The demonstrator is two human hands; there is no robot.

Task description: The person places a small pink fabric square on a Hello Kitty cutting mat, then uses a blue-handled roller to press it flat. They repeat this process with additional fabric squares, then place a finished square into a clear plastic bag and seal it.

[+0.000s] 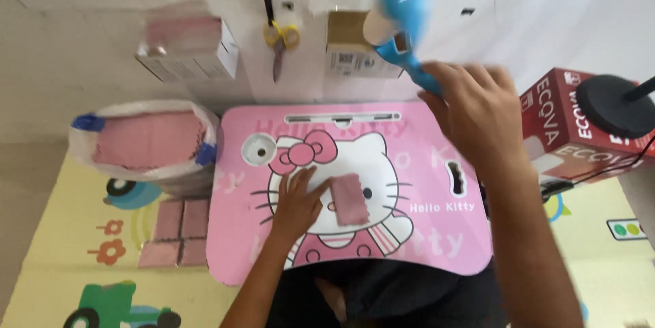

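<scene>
My left hand (297, 202) rests flat on a pink lap table (437, 246) with a cartoon cat print, its fingers touching a small pink cloth piece (351, 198) that lies on the cat's face. My right hand (477, 106) is raised above the table's far right corner and grips the handle of a blue tape dispenser (399, 21), which is blurred from motion and points up toward the wall.
A white bag (82, 151) full of pink cloth stands at the left, with several pink squares (176, 232) laid on the mat beside it. Two cardboard boxes (187, 52) (351, 45) and yellow-handled scissors (280, 38) sit by the wall. A red box (566, 123) and black lamp base (614, 106) are at right.
</scene>
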